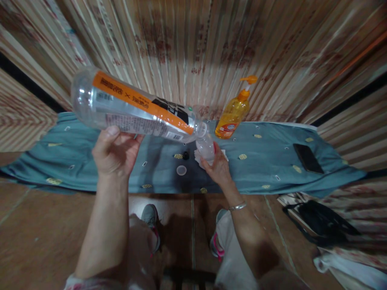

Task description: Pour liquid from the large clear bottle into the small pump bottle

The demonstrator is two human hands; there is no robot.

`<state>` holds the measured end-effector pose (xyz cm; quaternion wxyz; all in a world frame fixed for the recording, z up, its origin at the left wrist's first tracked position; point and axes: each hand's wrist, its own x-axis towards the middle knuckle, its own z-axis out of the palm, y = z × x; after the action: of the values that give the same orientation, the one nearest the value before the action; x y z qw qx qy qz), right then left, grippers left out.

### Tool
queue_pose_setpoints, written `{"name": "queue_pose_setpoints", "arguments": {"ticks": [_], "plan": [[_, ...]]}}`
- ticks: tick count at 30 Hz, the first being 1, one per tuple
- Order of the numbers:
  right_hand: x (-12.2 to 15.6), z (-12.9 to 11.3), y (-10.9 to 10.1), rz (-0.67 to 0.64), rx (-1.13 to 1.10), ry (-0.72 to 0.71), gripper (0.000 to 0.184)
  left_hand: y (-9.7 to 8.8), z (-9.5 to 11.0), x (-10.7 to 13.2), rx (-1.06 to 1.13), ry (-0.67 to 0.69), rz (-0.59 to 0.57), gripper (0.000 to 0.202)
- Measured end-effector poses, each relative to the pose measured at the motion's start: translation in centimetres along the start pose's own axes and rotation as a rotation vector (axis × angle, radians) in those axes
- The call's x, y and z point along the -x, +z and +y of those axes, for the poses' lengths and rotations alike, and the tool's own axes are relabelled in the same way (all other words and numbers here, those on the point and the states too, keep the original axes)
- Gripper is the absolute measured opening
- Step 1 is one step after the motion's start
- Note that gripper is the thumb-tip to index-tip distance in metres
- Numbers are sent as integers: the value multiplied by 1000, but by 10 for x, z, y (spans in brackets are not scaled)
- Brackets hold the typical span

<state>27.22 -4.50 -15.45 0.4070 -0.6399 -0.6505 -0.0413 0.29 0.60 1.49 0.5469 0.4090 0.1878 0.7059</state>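
Big bottle (133, 106) is slanting above the cloth (263, 161), mouth rightward; the left hand (116, 151) is holding it, fingers half-open; disc (181, 170) and cap (185, 155) are lying below; small bottle (206, 147) is sitting at that mouth, the right hand (219, 166) curling snugly round it; pump bottle (232, 117) is standing beyond, phone (307, 158) lying far right

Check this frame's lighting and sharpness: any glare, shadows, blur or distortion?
Head view: bright glints on the large bottle, dark shadows on the floor between the shoes; head view again: fine print on the label smeared, curtain pattern soft, frame edges apparently stretched.
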Motion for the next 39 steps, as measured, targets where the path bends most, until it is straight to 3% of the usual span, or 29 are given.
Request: {"name": "queue_pose_setpoints", "arguments": {"ticks": [9,19,28,33,39], "plan": [[-1,-2,-1,3,-21,8,81,2,2,1,-15,-3,19,34],[-1,-2,-2,-10,-31,16,82,4,2,2,-23,3,45,24],[-1,-1,-2,0,-18,-4,81,4,3,1,-12,10,49,30],[-1,-1,-2,2,-25,-5,81,5,3,2,-24,9,58,20],[-1,-1,-1,11,-19,-6,80,5,3,2,-15,8,43,33]]}}
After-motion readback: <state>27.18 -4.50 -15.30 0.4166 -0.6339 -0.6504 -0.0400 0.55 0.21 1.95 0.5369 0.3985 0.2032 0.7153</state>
